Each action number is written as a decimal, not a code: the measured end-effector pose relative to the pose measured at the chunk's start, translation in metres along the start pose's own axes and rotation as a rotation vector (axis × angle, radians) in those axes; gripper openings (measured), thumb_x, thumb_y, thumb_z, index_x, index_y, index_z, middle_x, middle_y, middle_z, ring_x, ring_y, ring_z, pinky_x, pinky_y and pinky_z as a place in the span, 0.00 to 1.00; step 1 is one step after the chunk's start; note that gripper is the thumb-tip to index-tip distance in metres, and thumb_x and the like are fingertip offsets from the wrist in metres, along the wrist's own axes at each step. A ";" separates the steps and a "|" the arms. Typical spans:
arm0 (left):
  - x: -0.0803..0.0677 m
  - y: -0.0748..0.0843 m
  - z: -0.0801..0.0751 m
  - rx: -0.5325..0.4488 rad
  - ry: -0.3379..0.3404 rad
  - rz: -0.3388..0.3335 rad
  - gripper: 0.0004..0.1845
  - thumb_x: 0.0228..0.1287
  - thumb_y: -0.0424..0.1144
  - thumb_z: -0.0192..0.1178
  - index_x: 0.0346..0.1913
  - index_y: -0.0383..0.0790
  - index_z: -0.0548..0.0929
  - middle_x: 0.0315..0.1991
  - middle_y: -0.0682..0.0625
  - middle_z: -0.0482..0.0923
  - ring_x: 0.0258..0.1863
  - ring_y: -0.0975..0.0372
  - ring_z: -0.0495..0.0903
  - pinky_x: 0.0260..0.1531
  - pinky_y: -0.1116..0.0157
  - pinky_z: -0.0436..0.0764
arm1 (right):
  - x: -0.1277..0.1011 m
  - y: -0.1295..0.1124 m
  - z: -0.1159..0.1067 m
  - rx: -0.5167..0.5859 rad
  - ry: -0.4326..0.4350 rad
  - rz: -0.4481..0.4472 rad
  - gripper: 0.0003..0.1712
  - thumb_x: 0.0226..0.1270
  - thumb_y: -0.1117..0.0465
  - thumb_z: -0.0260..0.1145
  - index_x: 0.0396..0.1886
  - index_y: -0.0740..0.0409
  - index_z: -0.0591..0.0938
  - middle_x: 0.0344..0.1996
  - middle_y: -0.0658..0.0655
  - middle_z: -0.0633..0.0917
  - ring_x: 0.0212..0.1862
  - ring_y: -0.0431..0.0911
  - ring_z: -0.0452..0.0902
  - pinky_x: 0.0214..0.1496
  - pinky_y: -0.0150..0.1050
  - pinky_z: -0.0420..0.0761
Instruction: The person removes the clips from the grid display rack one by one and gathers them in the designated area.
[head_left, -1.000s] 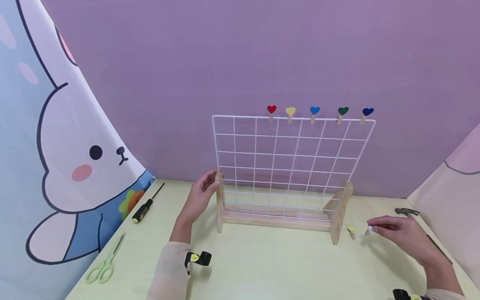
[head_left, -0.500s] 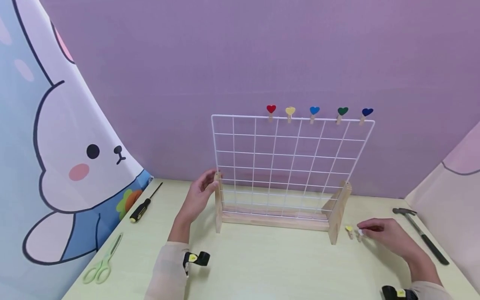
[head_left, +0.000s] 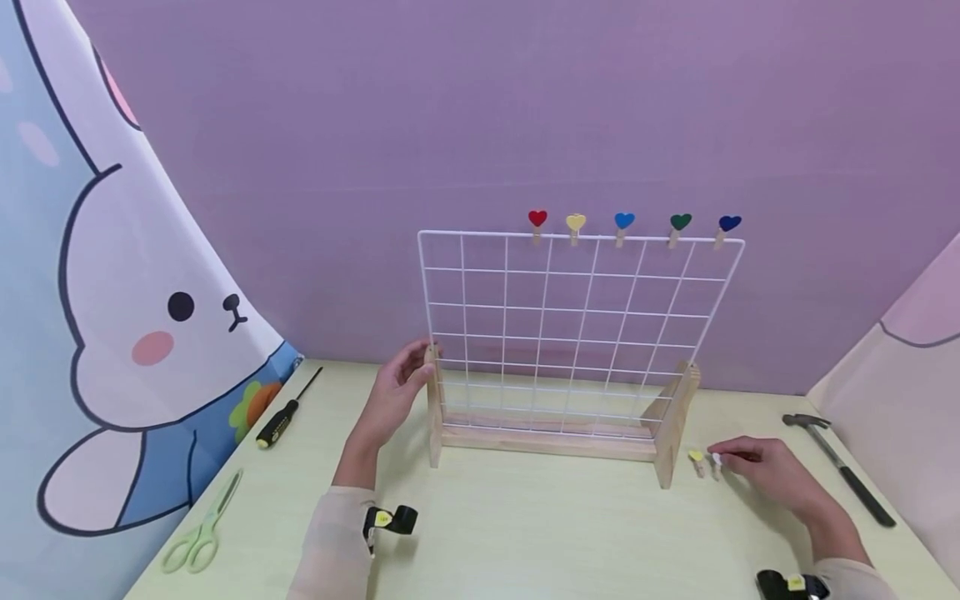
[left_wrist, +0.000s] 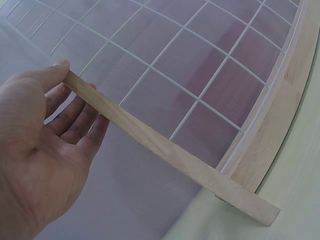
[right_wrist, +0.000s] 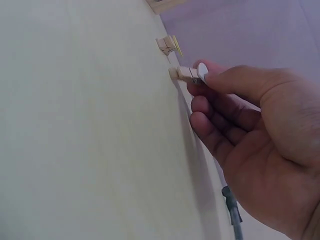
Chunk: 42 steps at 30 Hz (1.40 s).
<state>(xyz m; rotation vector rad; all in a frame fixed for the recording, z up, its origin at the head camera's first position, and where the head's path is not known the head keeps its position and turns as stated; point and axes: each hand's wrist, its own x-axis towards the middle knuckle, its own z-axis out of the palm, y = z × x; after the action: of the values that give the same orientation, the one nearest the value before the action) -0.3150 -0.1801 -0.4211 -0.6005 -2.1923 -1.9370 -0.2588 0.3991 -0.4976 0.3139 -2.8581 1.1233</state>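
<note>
Lowered to the table, right hand (head_left: 776, 477) pinches a white clip (right_wrist: 192, 73); left-wrist view shows straight fingers (left_wrist: 75, 117) touching the post (left_wrist: 165, 152).

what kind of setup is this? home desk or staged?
Probably a staged tabletop booth, not a lived-in desk: a plain purple backdrop and cartoon rabbit curtains wall in a pale table. On it are a wire grid stand with heart clips, plus a screwdriver, scissors and hammer.
</note>
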 end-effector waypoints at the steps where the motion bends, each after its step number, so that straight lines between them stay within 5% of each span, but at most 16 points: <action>1: 0.000 0.000 0.000 -0.001 -0.001 -0.001 0.25 0.78 0.42 0.58 0.73 0.42 0.72 0.71 0.36 0.74 0.70 0.50 0.73 0.61 0.78 0.77 | 0.000 0.000 0.000 0.003 -0.001 0.009 0.12 0.73 0.65 0.66 0.51 0.62 0.89 0.51 0.66 0.89 0.43 0.22 0.77 0.41 0.27 0.81; 19: 0.000 -0.002 0.001 -0.008 0.010 -0.002 0.25 0.78 0.42 0.58 0.73 0.42 0.72 0.68 0.41 0.77 0.70 0.44 0.72 0.61 0.77 0.77 | 0.004 0.006 0.005 -0.013 0.003 0.014 0.11 0.75 0.64 0.65 0.51 0.60 0.89 0.52 0.64 0.89 0.47 0.19 0.74 0.45 0.21 0.77; 25: 0.002 -0.003 0.000 0.001 0.021 -0.011 0.24 0.78 0.41 0.59 0.72 0.42 0.73 0.67 0.41 0.78 0.66 0.51 0.75 0.61 0.76 0.78 | 0.006 0.006 0.005 -0.005 -0.006 0.016 0.12 0.75 0.65 0.64 0.51 0.60 0.89 0.52 0.64 0.89 0.46 0.19 0.73 0.43 0.24 0.78; 32: 0.003 -0.002 0.000 -0.019 0.015 -0.005 0.24 0.78 0.41 0.59 0.72 0.40 0.72 0.67 0.36 0.76 0.69 0.40 0.71 0.61 0.77 0.78 | 0.007 0.006 0.005 0.016 0.001 0.003 0.13 0.73 0.64 0.67 0.52 0.62 0.88 0.49 0.61 0.90 0.45 0.22 0.77 0.45 0.24 0.80; 42: 0.001 0.000 0.001 -0.008 0.008 -0.007 0.26 0.79 0.41 0.57 0.74 0.37 0.70 0.68 0.38 0.76 0.69 0.44 0.72 0.61 0.77 0.77 | 0.003 0.003 0.005 0.033 -0.026 0.041 0.16 0.70 0.60 0.71 0.53 0.61 0.87 0.47 0.59 0.89 0.41 0.27 0.78 0.42 0.28 0.81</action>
<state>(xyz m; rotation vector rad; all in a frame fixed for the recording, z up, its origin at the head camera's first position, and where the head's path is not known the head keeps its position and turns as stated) -0.3157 -0.1786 -0.4208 -0.5860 -2.1851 -1.9492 -0.2623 0.3975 -0.5031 0.2752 -2.8830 1.1838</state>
